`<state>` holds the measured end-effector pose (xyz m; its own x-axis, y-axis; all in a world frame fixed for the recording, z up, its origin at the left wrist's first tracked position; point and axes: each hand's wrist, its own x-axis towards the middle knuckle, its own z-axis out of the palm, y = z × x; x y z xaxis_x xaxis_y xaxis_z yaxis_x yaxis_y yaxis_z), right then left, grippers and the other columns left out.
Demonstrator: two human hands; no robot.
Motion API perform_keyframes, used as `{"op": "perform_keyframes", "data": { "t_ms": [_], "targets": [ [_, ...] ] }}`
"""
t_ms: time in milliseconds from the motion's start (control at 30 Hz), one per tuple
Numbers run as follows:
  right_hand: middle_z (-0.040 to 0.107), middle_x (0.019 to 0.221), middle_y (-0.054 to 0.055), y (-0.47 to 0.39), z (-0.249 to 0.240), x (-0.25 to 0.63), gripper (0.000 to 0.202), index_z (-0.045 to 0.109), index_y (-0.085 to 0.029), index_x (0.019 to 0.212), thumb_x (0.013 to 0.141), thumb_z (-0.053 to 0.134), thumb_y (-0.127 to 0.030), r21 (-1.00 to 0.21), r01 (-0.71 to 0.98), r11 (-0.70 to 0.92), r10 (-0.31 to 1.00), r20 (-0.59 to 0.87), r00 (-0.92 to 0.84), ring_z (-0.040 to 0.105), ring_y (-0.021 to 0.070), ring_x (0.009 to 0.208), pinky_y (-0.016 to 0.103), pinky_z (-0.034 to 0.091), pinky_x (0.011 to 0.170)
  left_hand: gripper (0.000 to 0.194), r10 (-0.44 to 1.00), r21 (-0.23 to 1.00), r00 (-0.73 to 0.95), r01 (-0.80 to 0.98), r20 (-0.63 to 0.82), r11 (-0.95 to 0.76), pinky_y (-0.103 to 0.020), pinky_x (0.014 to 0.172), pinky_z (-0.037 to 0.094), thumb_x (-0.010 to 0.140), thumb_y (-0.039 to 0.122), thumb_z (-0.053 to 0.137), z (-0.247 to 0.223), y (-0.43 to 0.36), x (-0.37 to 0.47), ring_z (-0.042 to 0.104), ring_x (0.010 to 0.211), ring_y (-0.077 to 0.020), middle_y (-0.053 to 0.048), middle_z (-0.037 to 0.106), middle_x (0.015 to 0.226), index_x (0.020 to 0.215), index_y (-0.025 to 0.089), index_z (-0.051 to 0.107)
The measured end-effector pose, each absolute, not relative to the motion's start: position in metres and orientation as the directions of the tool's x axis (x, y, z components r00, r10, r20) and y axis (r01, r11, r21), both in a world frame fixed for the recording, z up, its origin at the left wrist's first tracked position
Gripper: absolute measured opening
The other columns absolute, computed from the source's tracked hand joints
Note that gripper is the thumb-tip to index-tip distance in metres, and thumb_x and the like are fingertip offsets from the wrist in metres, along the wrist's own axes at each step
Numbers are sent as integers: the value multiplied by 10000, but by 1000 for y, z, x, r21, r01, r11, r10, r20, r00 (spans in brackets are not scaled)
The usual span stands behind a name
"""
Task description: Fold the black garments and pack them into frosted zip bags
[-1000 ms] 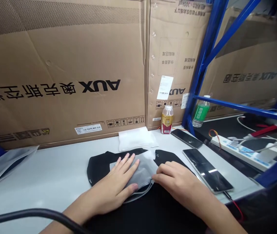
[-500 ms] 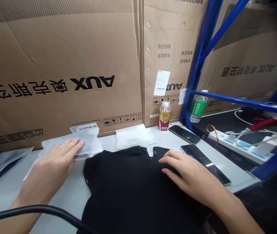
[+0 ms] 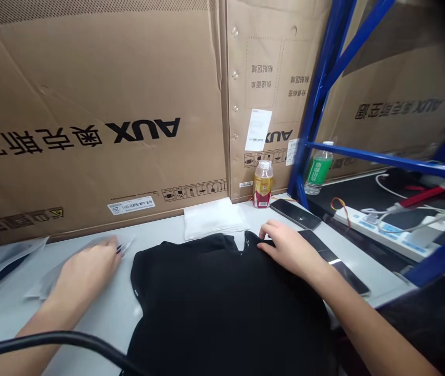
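Note:
A black garment (image 3: 226,308) lies spread on the white table in front of me, with a notch in its far edge and small white marks along its edges. My right hand (image 3: 291,248) is at its far right corner, the fingers bent over the edge and the thumb on the near side. To the left of the garment, my left hand (image 3: 85,274) is on a translucent plastic bag (image 3: 56,277), with its fingers curled. Part of the bag is hidden under that hand. A small dark spot shows by the left fingertips.
Large cardboard boxes (image 3: 101,78) stand behind the table (image 3: 101,339). Folded white sheets (image 3: 210,219), a drink bottle (image 3: 263,184) and two phones (image 3: 295,214) lie or stand beyond the garment. A blue rack (image 3: 312,125), power strip (image 3: 379,230) and black cable (image 3: 61,338) are also here.
My left hand has drawn the translucent bag down and nearer, uncovering the label on the box. My right hand's fingers have bent in at the garment's corner, slightly farther away.

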<state>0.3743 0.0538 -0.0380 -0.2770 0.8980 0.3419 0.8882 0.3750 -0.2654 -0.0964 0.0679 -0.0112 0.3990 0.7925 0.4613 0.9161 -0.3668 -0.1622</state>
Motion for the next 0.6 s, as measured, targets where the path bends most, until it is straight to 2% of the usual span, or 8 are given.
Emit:
{"op": "perform_keyframes", "data": {
  "t_ms": [67,100,133,233,300,367,467,600],
  "targets": [
    [695,1005,36,35,-29,373,169,629,-235,963,935,584,-75,-280,848,450,870,352,-345,673,223,930,362,545,830,411,809,-192,394,919,436,-344,-454,839,612,1091,370,389,-3,58,-71,781,943,-336,-82,792,1065,1260,157,696],
    [691,1003,28,22,-25,372,198,616,-245,963,931,568,-55,-291,817,498,850,348,-394,664,218,942,361,543,843,424,817,-199,431,902,382,-383,-474,981,580,1103,398,401,1,53,-55,731,1160,-345,-81,751,1286,1363,191,663],
    [692,1017,30,10,-23,371,194,616,-252,971,943,574,-64,-313,769,557,824,327,-463,658,225,969,373,544,863,422,795,-186,508,861,331,-472,-462,1029,564,1101,436,420,5,47,-38,709,1214,-328,-70,730,1353,1365,226,674],
    [710,1030,29,-18,-22,371,94,665,-273,903,993,692,-262,-406,671,621,777,200,-597,661,239,986,374,561,841,404,697,-140,679,732,231,-667,-424,1017,566,1092,445,444,11,43,4,712,1188,-297,-60,749,1332,1328,272,722],
    [719,1007,27,-21,-22,372,186,695,-274,867,1029,670,-360,-446,661,603,782,165,-602,672,224,950,360,567,827,396,690,-109,694,717,207,-688,-425,996,567,1089,428,446,10,52,15,723,1148,-290,-62,768,1285,1308,273,738],
    [722,987,34,-12,-18,370,249,700,-262,883,1079,580,-357,-454,660,599,794,231,-562,679,210,925,350,570,834,401,737,-78,648,759,195,-647,-434,990,560,1088,443,445,8,66,11,724,1139,-294,-64,776,1256,1288,262,743],
    [734,1072,54,17,-8,356,209,706,-241,998,1094,533,-309,-361,733,577,813,336,-475,691,214,1008,342,569,880,421,805,-63,570,820,166,-568,-433,956,554,1072,495,469,2,85,-15,723,1129,-316,-78,782,1224,1262,235,741],
    [735,1268,100,67,-3,314,275,696,-208,1278,1041,650,-339,-173,802,572,808,290,-514,683,272,1145,405,526,994,434,853,-29,515,857,85,-515,-425,893,563,1006,551,523,-6,95,-46,744,1070,-338,-68,786,1237,1266,275,735]
  ]
}}
